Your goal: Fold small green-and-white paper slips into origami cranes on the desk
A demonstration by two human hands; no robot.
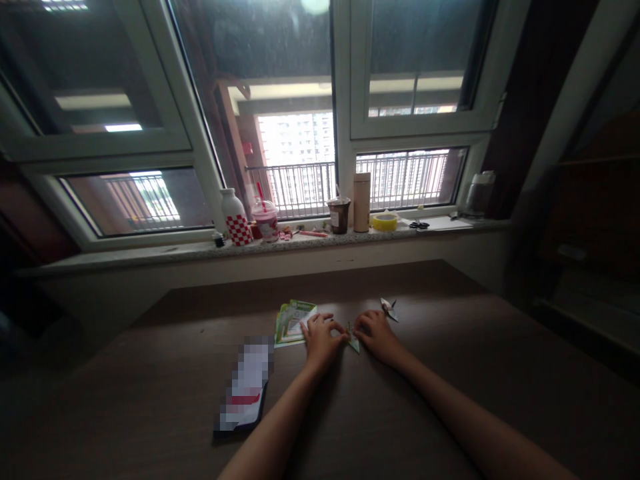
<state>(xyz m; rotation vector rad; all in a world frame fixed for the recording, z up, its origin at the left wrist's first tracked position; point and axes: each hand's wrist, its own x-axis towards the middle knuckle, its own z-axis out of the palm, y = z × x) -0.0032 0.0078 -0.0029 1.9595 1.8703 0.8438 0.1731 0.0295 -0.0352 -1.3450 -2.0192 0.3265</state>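
A small piece of folded paper (pixel 353 342), pale green with printing, is on the dark table between my hands. My left hand (pixel 323 339) pinches its left side between thumb and forefinger, the other fingers spread toward a stack of green-and-white printed sheets (pixel 291 323). On the right side, my right hand (pixel 376 335) has its curled fingertips closed on the same paper; they partly hide it. Just beyond my right hand lies another folded paper piece (pixel 389 309) with pointed tips, resembling a paper crane.
A phone (pixel 245 387), its screen blurred out, lies left of my left forearm on the table (pixel 430 413). Along the windowsill stand a checkered bottle (pixel 236 220), a pink drink cup (pixel 265 221), a dark drink cup (pixel 339 217), a tan flask (pixel 361 203), yellow tape (pixel 385 223) and scissors (pixel 419 225).
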